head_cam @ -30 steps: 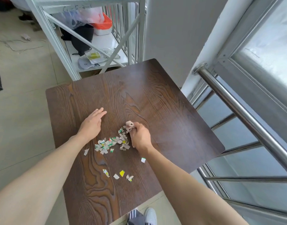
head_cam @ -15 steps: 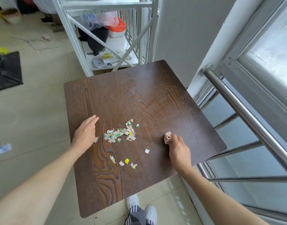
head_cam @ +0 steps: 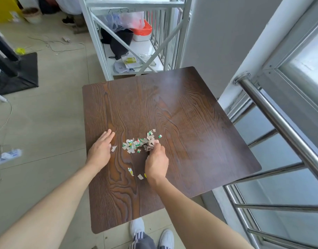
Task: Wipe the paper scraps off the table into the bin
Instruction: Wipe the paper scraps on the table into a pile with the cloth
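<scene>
A pile of small torn paper scraps [head_cam: 136, 143], white with green and yellow bits, lies left of centre on the dark wooden table [head_cam: 190, 123]. My left hand [head_cam: 100, 150] rests flat and open at the table's left edge, just left of the pile, one scrap [head_cam: 113, 148] beside its fingers. My right hand [head_cam: 156, 163] is closed on a small pinkish wad [head_cam: 150, 146] pressed against the pile's right end. A few loose scraps [head_cam: 130, 171] lie nearer me, beside my right wrist. No bin shows near the table.
A white metal rack [head_cam: 136, 56] with bags stands behind the table. A steel railing [head_cam: 280, 126] and window run along the right. A black stand base [head_cam: 18, 72], cables and a power strip [head_cam: 7, 156] lie on the floor at left. My shoes [head_cam: 151, 232] are below the table's near edge.
My right hand, with the wad, swept from the table's right side back left to the pile's right end. My left hand stayed beside the pile.
</scene>
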A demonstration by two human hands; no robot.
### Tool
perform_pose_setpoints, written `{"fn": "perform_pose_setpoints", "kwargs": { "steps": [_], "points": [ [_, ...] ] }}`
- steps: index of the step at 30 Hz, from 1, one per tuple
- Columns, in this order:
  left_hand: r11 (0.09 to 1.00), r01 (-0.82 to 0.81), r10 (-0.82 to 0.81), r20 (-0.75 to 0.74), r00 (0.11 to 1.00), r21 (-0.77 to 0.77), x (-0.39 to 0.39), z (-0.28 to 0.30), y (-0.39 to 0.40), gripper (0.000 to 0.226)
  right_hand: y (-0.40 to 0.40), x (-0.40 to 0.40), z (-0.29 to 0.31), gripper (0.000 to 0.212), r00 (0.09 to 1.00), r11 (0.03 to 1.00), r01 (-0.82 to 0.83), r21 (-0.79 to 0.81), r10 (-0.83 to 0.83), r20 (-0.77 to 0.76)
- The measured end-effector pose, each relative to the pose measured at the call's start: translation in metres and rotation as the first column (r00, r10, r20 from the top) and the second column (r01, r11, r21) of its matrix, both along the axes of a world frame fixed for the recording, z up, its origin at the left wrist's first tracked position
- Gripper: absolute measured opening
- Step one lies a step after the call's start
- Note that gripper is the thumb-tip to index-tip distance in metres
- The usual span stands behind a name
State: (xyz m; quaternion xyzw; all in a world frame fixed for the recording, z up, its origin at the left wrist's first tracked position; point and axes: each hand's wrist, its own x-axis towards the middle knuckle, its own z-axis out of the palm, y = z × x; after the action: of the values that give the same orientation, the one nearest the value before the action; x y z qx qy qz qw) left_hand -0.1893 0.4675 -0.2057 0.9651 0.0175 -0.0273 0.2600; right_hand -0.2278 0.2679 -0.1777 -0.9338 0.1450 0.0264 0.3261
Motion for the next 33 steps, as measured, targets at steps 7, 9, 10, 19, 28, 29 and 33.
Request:
{"fn": "perform_pose_setpoints", "kwargs": {
  "steps": [7,9,10,19,28,29,33],
  "points": [
    [1.0,0.022,-0.022,0.027,0.999,0.011,0.001,-0.001,0.002,0.051,0.02,0.03,0.002,0.025,0.964,0.954,-0.263,0.145,0.266,0.003],
    [0.999,0.033,-0.033,0.035,0.999,0.019,0.0,-0.001,0.005,0.05,0.017,0.029,0.005,0.018,0.953,0.943,-0.303,0.14,0.301,0.034],
    [0.999,0.036,-0.037,0.04,0.999,0.024,-0.001,-0.001,0.006,0.05,0.012,0.026,0.007,0.015,0.955,0.948,-0.295,0.119,0.291,0.054],
    [0.985,0.169,-0.171,0.077,0.982,0.029,0.0,0.007,0.025,0.045,-0.045,-0.065,0.004,0.018,0.999,0.993,0.043,-0.111,-0.042,0.016],
    [0.978,0.209,-0.21,0.083,0.974,0.021,0.028,0.008,0.06,0.046,0.042,-0.064,0.005,0.033,0.926,0.924,0.379,0.047,-0.378,-0.027],
    [0.983,0.185,-0.186,0.07,0.98,0.021,0.032,0.007,0.062,0.047,0.052,-0.059,0.006,0.035,0.919,0.916,0.395,0.071,-0.394,-0.023],
    [0.985,0.172,-0.173,0.061,0.983,0.015,0.04,0.005,0.067,0.048,0.083,-0.032,0.007,0.038,0.902,0.898,0.431,0.093,-0.431,-0.014]
  ]
}}
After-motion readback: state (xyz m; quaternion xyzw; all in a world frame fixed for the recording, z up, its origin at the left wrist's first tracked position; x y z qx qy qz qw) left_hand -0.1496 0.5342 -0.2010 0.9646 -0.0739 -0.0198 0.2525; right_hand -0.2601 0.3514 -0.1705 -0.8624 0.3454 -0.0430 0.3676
